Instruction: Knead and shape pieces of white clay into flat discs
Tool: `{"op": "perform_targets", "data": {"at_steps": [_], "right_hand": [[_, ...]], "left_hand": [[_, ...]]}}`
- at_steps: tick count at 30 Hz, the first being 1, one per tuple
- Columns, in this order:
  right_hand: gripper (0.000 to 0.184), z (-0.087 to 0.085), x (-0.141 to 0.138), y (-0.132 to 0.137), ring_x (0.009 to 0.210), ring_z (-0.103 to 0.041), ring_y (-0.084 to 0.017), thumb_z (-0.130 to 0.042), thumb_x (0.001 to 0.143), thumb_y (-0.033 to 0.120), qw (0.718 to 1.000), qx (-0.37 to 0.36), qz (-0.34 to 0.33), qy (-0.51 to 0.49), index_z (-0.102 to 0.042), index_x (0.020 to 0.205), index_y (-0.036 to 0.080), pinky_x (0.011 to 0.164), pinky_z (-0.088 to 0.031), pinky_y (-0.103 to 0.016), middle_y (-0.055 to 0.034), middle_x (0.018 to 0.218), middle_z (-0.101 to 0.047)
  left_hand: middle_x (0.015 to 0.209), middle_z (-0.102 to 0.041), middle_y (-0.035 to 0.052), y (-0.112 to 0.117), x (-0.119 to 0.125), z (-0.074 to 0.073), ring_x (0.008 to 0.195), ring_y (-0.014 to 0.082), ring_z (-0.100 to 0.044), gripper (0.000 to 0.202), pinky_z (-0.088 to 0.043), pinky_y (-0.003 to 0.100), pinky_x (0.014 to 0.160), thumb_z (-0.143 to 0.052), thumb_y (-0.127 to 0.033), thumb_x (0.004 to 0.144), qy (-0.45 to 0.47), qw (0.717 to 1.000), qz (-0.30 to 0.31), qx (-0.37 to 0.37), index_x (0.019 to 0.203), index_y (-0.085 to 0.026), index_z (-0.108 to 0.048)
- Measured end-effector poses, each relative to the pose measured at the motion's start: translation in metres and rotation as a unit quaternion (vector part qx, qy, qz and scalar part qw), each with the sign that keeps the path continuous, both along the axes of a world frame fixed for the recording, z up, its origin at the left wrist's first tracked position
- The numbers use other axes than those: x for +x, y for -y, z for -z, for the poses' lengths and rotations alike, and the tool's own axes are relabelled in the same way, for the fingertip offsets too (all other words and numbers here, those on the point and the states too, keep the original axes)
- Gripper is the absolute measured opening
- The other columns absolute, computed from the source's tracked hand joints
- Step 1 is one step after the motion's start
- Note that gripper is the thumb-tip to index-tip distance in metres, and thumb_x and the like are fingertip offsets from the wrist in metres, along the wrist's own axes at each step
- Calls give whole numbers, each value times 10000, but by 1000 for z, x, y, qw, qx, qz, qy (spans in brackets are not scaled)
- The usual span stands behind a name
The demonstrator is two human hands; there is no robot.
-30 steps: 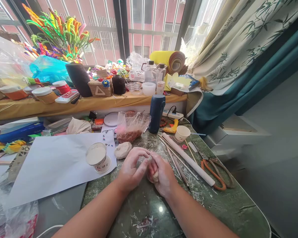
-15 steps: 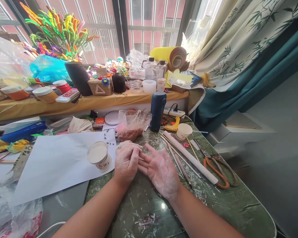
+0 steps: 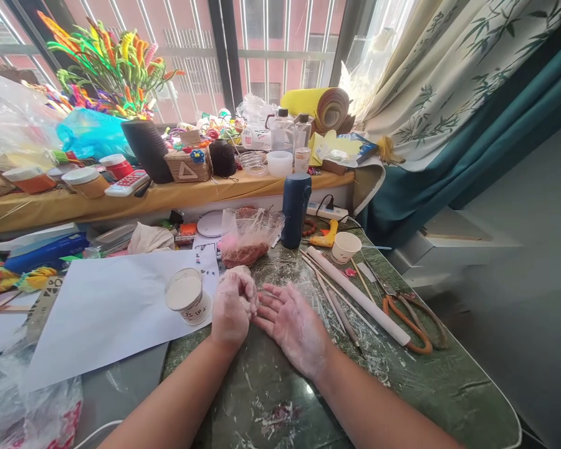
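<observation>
My left hand [image 3: 230, 307] is dusted white and curled shut over a pale dough lump [image 3: 237, 272] lying on the green marble table [image 3: 402, 386]; part of the lump shows just beyond my knuckles. Beside it, my right hand [image 3: 290, 321] lies open, palm up and floury, fingers stretched toward the left hand, with nothing in it. A paper cup [image 3: 184, 293] with white contents stands just left of my left hand, on a white paper sheet [image 3: 107, 305].
A plastic bag of reddish filling [image 3: 249, 240] and a dark blue bottle [image 3: 295, 209] stand behind the hands. To the right lie a white rolling pin [image 3: 359, 299], thin sticks [image 3: 330, 299], orange-handled scissors [image 3: 409, 321] and a small paper cup [image 3: 345, 247]. A cluttered shelf [image 3: 168, 193] runs along the window.
A second ago both hands were cupped together round a pinkish dough ball. They parted: the right hand opened palm up, and the left hand moved onto the pale lump and curled shut.
</observation>
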State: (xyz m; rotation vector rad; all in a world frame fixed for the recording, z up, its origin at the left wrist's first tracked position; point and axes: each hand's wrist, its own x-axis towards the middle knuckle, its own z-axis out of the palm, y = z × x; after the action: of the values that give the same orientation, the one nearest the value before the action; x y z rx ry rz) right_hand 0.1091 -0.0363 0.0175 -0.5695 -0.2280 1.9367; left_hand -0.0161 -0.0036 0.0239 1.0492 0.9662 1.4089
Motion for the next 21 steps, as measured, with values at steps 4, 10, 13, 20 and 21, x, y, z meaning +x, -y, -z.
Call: {"op": "perform_targets", "data": {"at_steps": [4, 10, 13, 20, 21], "right_hand": [[355, -3, -3, 3, 970, -699, -198, -654, 920, 494, 999, 31, -5, -28, -696, 1084, 182, 872, -542, -318, -76, 1045, -756], [348, -7, 7, -3, 789, -679, -176, -672, 874, 515, 995, 22, 95, -1, -738, 974, 189, 706, -548, -280, -41, 879, -749], [414, -11, 12, -1, 532, -588, -131, -657, 856, 592, 995, 17, 94, 9, -718, 779, 190, 490, -444, -237, -21, 663, -688], [569, -13, 17, 6, 319, -310, -75, -748, 808, 545, 998, 51, 4, 34, -447, 463, 208, 373, -206, -212, 75, 342, -364], [582, -11, 17, 4, 317, -295, -72, -752, 807, 532, 998, 51, 1, 46, -417, 456, 212, 371, -195, -214, 80, 337, -343]], "left_hand": [[793, -671, 46, 8, 1, 5, 644, 196, -620, 498, -509, 333, 600, -532, -687, 902, -199, 967, 43, 154, 1064, -232, -653], [1380, -582, 144, 8, 2, 5, 1347, 346, -480, 529, -332, 551, 1157, -420, -607, 984, -367, 866, 106, 323, 1364, -267, -561], [1381, -564, 135, 3, -3, 12, 1322, 318, -493, 474, -359, 525, 1139, -384, -552, 1016, -327, 890, 46, 315, 1363, -270, -542], [1293, -613, 112, -4, -4, 16, 1259, 287, -547, 310, -399, 500, 1121, -412, -436, 1035, -276, 922, -37, 270, 1165, -252, -625], [1304, -601, 113, -4, -3, 15, 1273, 290, -539, 288, -398, 505, 1126, -429, -430, 1028, -249, 928, -67, 268, 1141, -252, -625]]}}
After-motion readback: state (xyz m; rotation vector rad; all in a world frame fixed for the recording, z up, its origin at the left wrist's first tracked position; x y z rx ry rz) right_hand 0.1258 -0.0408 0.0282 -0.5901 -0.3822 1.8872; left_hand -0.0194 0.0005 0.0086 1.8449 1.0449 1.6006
